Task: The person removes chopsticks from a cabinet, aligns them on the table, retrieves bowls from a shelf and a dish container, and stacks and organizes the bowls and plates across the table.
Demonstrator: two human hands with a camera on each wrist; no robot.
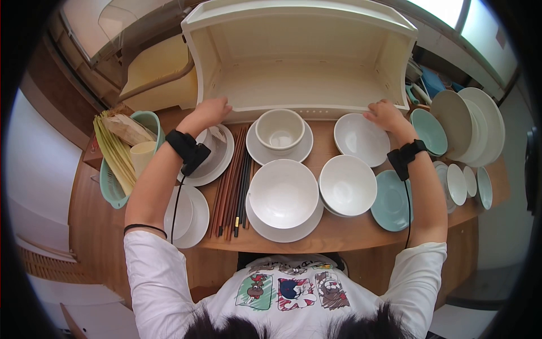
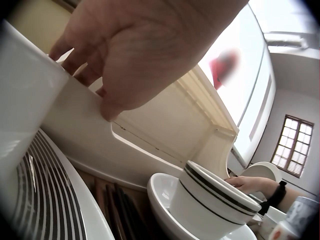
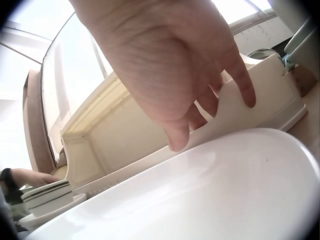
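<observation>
the cabinet (image 1: 299, 56) was gripped at its front lower edge: left hand (image 1: 210, 112) at one corner, right hand (image 1: 385, 116) at the other, fingers (image 3: 245, 85) curled over it.

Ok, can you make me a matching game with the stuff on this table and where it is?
Things:
1. chopsticks
2. striped cup
3. teal plate
4. left hand

Places:
A. on a saucer by the rack
B. on the rack's front edge
C. right of the white bowls
D. between the left plates and the middle bowl

Pairs: 1-D, 2-A, 3-C, 4-B
</observation>
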